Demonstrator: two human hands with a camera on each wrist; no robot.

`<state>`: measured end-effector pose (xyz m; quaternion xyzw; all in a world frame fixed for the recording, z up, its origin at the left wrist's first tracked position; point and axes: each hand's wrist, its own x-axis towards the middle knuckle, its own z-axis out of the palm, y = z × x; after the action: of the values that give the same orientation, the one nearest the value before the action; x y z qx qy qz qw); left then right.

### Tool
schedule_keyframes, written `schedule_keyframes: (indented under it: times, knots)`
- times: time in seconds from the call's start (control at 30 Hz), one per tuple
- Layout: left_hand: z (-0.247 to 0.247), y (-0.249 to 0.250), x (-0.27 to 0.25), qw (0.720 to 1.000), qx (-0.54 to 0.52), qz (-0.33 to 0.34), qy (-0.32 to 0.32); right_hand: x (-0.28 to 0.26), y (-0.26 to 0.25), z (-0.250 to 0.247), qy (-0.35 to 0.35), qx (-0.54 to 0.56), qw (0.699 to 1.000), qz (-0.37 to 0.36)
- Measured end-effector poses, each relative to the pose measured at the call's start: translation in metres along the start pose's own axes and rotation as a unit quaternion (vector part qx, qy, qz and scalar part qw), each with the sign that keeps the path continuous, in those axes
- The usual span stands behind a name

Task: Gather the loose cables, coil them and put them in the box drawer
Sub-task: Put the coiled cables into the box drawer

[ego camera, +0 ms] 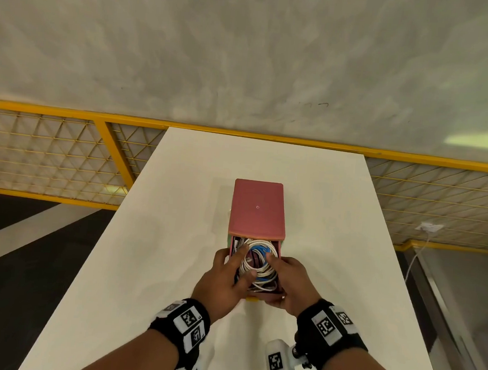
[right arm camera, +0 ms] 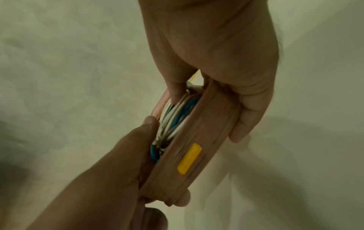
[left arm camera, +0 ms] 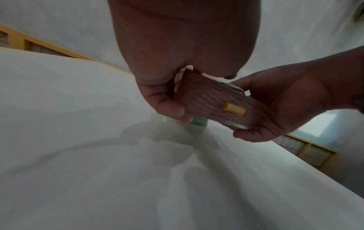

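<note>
One white table (ego camera: 322, 208) fills the head view, long edge running 6 to 12 o'clock, with a yellow-framed mesh fence (ego camera: 49, 152) behind it at 12 and a grey wall above that.

Box (ego camera: 258, 208): small, pink-red top, sits mid-table, roughly centre frame. A pale green part (left arm camera: 199, 122) shows under the drawer front in the left wrist view; whether it is the box's base I cannot tell.

Drawer (ego camera: 263, 293): pulled out toward 6 o'clock, same pink-red, front face has a brick-like ribbed texture and a short yellow bar handle (right arm camera: 189, 158).

Cables (ego camera: 257, 261): inside the drawer, coiled in loops. Mostly white, one blue coil in the middle, something dark purple under them. The bundle fills the drawer and rises to or above its rim.

Left hand (ego camera: 223, 282): at the drawer's 9 o'clock side, thumb and a finger pressing down on the coil, remaining fingers wrapped round the drawer's left corner and underside.

Right hand (ego camera: 287, 281): at 3 o'clock, a fingertip on the coil, remaining fingers curled round the drawer's right front corner. Both hands are clasping the drawer, neither is slack.

Writing: no readable brand or text on box or drawer. Black wrist straps (ego camera: 330, 329) carry square black-and-white coded tags; small characters beside them are too small to read.
</note>
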<state>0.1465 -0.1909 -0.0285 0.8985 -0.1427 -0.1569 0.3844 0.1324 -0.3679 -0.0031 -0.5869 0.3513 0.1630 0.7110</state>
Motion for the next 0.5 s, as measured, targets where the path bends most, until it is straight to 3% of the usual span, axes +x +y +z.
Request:
schedule_keyframes:
  times: [0.2,0.5]
  knots:
    - [0.003,-0.001,0.001,1.000,0.018,0.007,-0.007,0.004,-0.004,0.002,-0.008,0.036,0.999,0.020]
    - [-0.001,0.000,0.013,1.000,0.012,-0.004,0.002,0.018,-0.007,0.016,0.109,-0.072,0.987,-0.091]
